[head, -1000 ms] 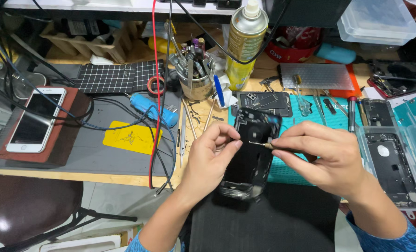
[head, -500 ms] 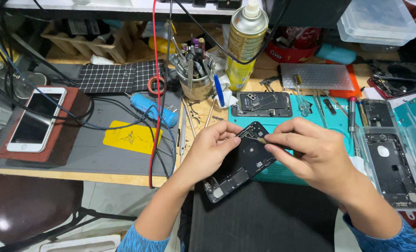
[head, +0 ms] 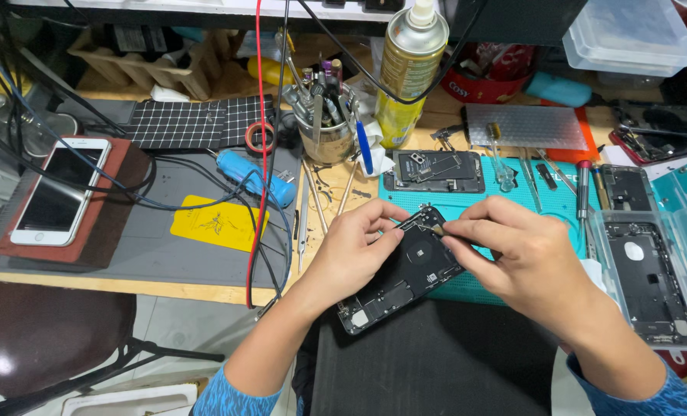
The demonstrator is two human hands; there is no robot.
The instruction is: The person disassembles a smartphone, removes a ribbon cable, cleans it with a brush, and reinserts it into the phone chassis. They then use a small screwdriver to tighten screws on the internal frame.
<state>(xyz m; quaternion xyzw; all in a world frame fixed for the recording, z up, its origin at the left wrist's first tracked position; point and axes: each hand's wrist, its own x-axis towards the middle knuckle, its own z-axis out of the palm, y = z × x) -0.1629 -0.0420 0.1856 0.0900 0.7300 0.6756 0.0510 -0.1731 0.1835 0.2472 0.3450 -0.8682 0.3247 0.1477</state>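
An opened black phone housing (head: 405,270) lies tilted across the worktop (head: 204,289) edge, gripped along its side by the left hand (head: 355,250). The right hand (head: 524,258) pinches a small tool at the housing's top end. A white smartphone (head: 54,192) rests at nine o'clock, a spray can (head: 409,65) at twelve.

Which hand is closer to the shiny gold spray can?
Left. The left hand sits almost straight below the spray can, holding the opened phone. The right hand is farther off, down to the can's right.
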